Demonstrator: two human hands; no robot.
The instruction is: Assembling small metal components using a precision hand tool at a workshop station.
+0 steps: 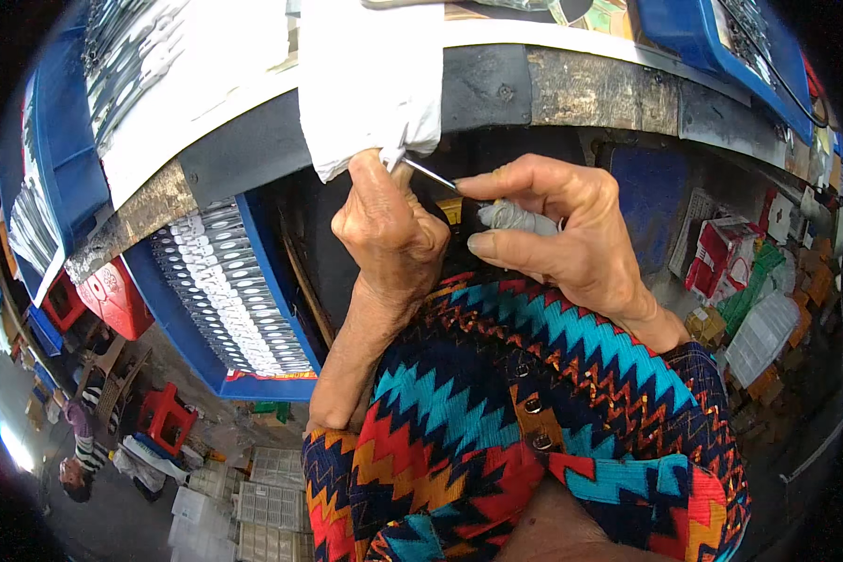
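My left hand (384, 225) is closed at the table's edge, pinching a bunched corner of a white cloth (370, 84). The cloth drapes over the edge, and the rest lies on the tabletop. From the pinched cloth sticks out a slim shiny metal piece (429, 173); its other end reaches my right hand's index fingertip. My right hand (571, 225) is curled, thumb and index finger apart, with a grey wrapped bundle (520, 218) between them. What the bundle is made of is hard to make out. The cloth hides the far end of the metal piece.
A blue tray (244, 389) of rowed metal pieces stands below the table's left side. More blue bins (70, 140) sit at the tabletop's left and right ends. Red stools (167, 419), plastic crates (272, 506) and clutter cover parts of the floor. Another person (84, 440) is at far left.
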